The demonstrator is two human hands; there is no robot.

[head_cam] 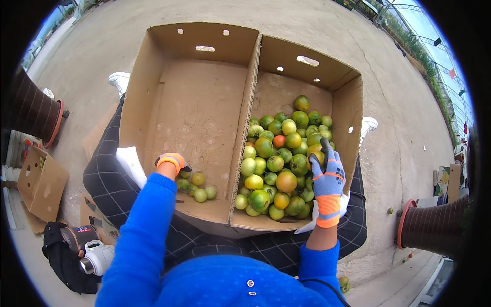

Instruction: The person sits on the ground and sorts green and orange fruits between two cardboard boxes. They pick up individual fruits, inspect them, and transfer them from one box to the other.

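My left hand point(173, 162), in a grey and orange work glove, reaches low into the left cardboard box point(203, 111). Its fingers are mostly hidden, beside a small cluster of green tomatoes point(200, 195). In the right cardboard box point(291, 86) lies a heap of green, yellowish and orange tomatoes point(275, 163). My right hand point(328, 170), gloved alike, is at the right side of this heap. Thumb and forefinger are around a yellow-orange tomato point(317, 155). The two boxes stand side by side, with their walls touching.
My legs in checked trousers point(111, 165) flank the boxes. At left are a smaller cardboard box point(44, 184), a white jug point(98, 256) and a dark pot point(32, 109). Another pot point(429, 223) lies right; loose tomatoes point(344, 284) are on the concrete floor point(387, 161).
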